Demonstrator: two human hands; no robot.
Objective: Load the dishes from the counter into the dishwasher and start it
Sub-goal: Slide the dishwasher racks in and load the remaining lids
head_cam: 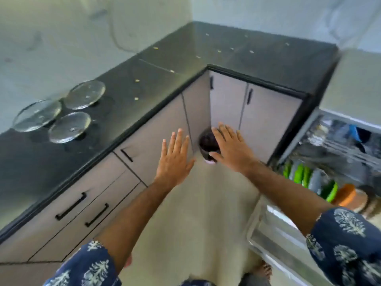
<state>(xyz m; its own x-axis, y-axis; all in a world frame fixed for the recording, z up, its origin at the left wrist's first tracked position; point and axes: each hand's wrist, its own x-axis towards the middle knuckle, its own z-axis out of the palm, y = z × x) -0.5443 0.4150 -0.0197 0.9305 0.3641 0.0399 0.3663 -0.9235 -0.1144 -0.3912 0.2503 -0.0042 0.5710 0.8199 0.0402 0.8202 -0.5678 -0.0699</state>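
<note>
1. My right hand (231, 148) holds a dark cup (208, 145): the thumb is curled under its side and the fingers lie over the far side, so the hand is clamped on the cup. The cup tilts, its opening turned up toward the camera. I cannot tell if something is inside; the interior only looks dark.
2. My left hand (175, 159) is flat and carries nothing, the fingers straight and a little spread, the palm down, just beside the cup but apart from it.
3. Both forearms reach forward over the floor, in front of the inner corner of the cabinets (224, 104). Both sleeves are blue with a pale print.
4. On the black counter (185, 65), near its left end, stand three glass plates (59, 114) close together. Small pale crumbs lie scattered toward the back corner.
5. At the right edge the dishwasher (334, 157) is open. Its lower rack holds green plates (299, 174) standing on edge, with an orange dish (344, 195) beside them. The upper rack holds some items, too blurred to name.
</note>
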